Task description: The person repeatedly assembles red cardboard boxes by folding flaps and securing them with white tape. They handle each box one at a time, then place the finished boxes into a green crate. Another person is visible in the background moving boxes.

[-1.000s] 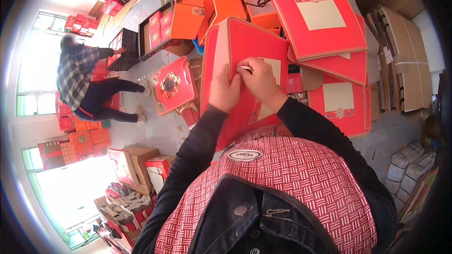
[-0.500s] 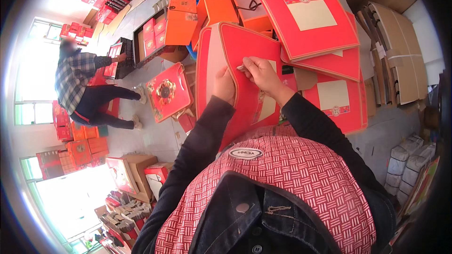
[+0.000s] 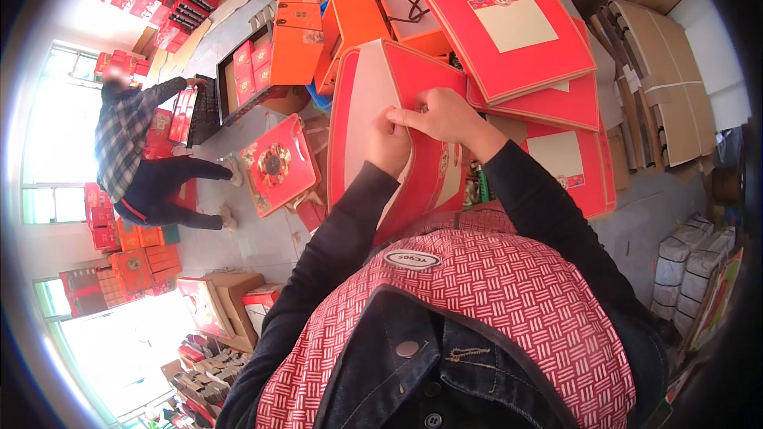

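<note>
Largest in our view is the red-and-white patterned apron (image 3: 493,294) across our front, with dark sleeves reaching forward at either side. Beyond it, to the right, we see a stack of red panels (image 3: 465,28), the top one tilted and bearing a cream rectangle. Just left of that stack, right before the apron, stands our red folded piece (image 3: 350,103), its pale strip facing upward and its edge curving toward us. Farther left, a co-worker in a plaid shirt (image 3: 131,139) leans over, one arm stretched to a dark box (image 3: 208,115) with red packages in it. On the far right we have strapped brown cardboard (image 3: 671,83). Above the folded piece sits an orange box (image 3: 298,44), and to its left a red floral panel (image 3: 274,163) lies slanted. Smallest are our hands: the left hand (image 3: 387,144) closes in a fist around the piece's edge; the right hand (image 3: 453,121) is curled, its thumb meeting the left, and we cannot tell whether it pinches anything.
</note>
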A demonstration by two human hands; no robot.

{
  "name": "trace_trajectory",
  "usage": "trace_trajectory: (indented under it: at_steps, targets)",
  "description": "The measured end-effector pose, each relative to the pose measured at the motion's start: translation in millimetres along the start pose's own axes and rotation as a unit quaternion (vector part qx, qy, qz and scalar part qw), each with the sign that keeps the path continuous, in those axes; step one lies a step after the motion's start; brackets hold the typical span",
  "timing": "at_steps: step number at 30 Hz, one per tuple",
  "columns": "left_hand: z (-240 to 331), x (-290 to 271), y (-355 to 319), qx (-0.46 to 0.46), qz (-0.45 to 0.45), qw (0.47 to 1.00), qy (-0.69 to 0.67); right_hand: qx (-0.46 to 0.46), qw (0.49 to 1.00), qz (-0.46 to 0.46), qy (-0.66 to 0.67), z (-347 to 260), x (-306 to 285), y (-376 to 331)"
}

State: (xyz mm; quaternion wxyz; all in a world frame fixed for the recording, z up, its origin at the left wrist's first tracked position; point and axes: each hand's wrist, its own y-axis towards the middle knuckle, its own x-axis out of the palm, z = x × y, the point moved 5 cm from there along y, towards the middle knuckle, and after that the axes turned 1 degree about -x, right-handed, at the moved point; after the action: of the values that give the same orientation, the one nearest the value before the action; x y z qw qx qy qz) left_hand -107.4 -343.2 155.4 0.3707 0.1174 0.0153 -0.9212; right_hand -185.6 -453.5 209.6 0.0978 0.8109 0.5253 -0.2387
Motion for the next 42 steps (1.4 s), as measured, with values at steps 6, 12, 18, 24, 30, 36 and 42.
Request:
trace_trajectory:
  at_steps: [6, 12, 18, 24, 30, 36, 42]
  targets:
    - [28, 6, -8, -0.161, -0.006, 0.938, -0.308, 0.025, 0.998, -0.024, 0.047, 2, -19, 3]
    - [-8, -5, -12, -0.152, -0.042, 0.968, -0.198, 0.057, 0.929, -0.11, 0.349, 41, 6, -1]
    - [12, -27, -39, -0.024, -0.103, 0.978, 0.181, 0.115, 0.879, -0.062, 0.459, 77, 43, 1]
    - [-20, -69, -35, -0.124, -0.043, 0.969, 0.208, 0.226, 0.871, -0.087, 0.428, 134, 6, -36]
    - [-24, -82, -27, -0.082, -0.012, 0.978, 0.193, 0.18, 0.84, 0.158, 0.486, 263, -114, -135]
    - [14, -44, -26, -0.054, -0.072, 0.912, 0.4, 0.114, 0.758, 0.391, 0.51, 207, -207, -150]
    - [48, -15, -35, 0.002, -0.138, 0.895, 0.424, -0.01, 0.727, 0.391, 0.564, 172, -229, -145]
